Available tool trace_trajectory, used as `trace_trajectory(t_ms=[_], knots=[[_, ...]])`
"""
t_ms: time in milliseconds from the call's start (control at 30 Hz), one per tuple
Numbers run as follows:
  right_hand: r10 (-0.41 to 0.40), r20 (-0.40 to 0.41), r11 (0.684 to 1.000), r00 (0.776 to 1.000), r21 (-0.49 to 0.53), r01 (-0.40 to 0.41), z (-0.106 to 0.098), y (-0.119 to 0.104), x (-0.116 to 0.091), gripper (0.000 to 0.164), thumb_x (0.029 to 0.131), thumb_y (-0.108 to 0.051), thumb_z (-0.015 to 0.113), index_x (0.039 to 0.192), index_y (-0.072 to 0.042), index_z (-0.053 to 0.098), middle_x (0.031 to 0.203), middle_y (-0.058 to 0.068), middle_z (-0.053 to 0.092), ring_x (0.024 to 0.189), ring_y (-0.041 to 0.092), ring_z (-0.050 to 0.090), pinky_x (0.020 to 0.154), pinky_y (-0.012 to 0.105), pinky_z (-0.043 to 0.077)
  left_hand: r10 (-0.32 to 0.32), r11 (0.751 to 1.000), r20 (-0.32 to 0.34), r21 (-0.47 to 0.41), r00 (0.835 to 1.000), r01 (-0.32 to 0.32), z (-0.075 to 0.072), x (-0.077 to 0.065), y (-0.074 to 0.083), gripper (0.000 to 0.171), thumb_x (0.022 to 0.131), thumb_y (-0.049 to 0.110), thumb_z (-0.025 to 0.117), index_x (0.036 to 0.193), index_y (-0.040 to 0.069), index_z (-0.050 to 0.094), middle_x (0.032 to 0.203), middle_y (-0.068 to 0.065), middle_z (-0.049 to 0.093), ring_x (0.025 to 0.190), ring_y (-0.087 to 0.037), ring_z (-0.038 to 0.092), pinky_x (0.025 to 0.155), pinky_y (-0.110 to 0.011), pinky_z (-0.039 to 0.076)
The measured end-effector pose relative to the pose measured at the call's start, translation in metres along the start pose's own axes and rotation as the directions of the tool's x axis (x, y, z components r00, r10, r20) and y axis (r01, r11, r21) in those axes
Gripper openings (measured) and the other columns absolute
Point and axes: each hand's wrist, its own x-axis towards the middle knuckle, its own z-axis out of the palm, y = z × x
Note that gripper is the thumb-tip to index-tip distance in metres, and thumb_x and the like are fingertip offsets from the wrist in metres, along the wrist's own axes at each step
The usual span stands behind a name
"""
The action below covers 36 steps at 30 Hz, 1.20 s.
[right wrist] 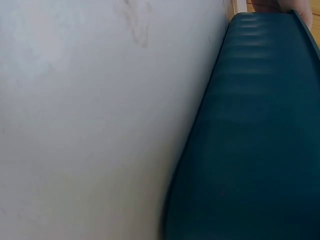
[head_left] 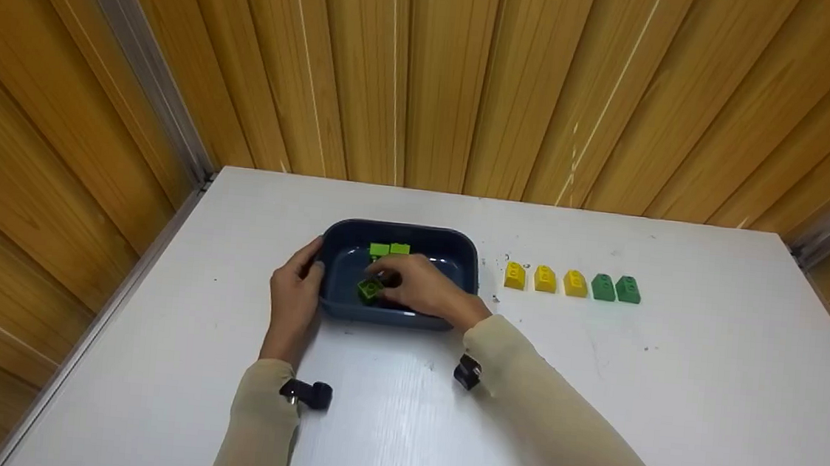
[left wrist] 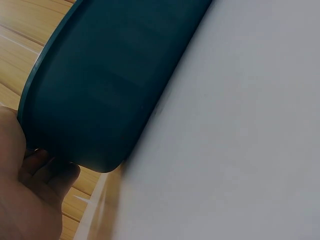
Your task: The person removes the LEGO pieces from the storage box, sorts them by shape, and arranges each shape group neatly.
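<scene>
A dark blue rectangular dish [head_left: 379, 315] stands on the white table. My left hand [head_left: 291, 303] holds its left end, thumb at the rim and fingers against the outside, as the left wrist view also shows beside the dish wall [left wrist: 100, 95]. Reaching over the near rim, my right hand [head_left: 422, 285] is down inside the dish. Its thumb and fingers pinch a tilted light green toy brick [head_left: 369, 291], partly covered by the hand. Two more light green bricks [head_left: 379, 250] lie by the far wall. In the right wrist view the dish's outer side [right wrist: 250, 140] hides the right hand.
To the right of the dish, sloped toy bricks stand in a row: three yellow bricks [head_left: 545, 279], then two green bricks [head_left: 603, 287]. Wood-patterned panels [head_left: 442, 79] rise behind the white table [head_left: 386, 408] and along its left side.
</scene>
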Motion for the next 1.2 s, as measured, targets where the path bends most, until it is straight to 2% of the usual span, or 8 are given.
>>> trace_trajectory(t_ms=[633,833,1200], knots=[[-0.020,-0.005,0.995,1.000,-0.093,0.020,0.002,-0.001,0.004,0.032,0.095,-0.001,0.078,0.126,0.000,0.074,0.121,0.014,0.074,0.112,0.027,0.070,0.098,0.039,0.059,0.001,1.000,0.004,0.008,1.000,-0.001,0.000,0.000,0.000,0.043,0.106,0.000,0.052,0.147,-0.001,0.061,0.150,-0.016,0.060,0.145,-0.029,0.050,0.121,-0.041,0.040],[-0.020,-0.036,0.999,0.999,-0.042,0.019,-0.002,0.000,0.001,0.033,0.094,-0.003,0.078,0.127,0.000,0.074,0.118,0.012,0.074,0.109,0.024,0.071,0.095,0.036,0.060,0.000,1.000,-0.002,-0.007,1.000,0.000,0.001,0.001,-0.002,0.042,0.106,-0.001,0.052,0.147,-0.002,0.061,0.150,-0.017,0.060,0.145,-0.030,0.050,0.121,-0.042,0.039],[0.011,-0.160,0.998,0.987,0.067,0.000,-0.011,-0.006,-0.018,0.045,0.091,-0.004,0.076,0.135,-0.003,0.070,0.111,0.007,0.062,0.102,0.020,0.067,0.089,0.032,0.060,0.001,1.000,-0.012,0.013,1.000,-0.001,0.000,0.001,-0.001,0.043,0.104,-0.002,0.053,0.146,-0.001,0.062,0.149,-0.016,0.061,0.144,-0.030,0.051,0.120,-0.042,0.041]])
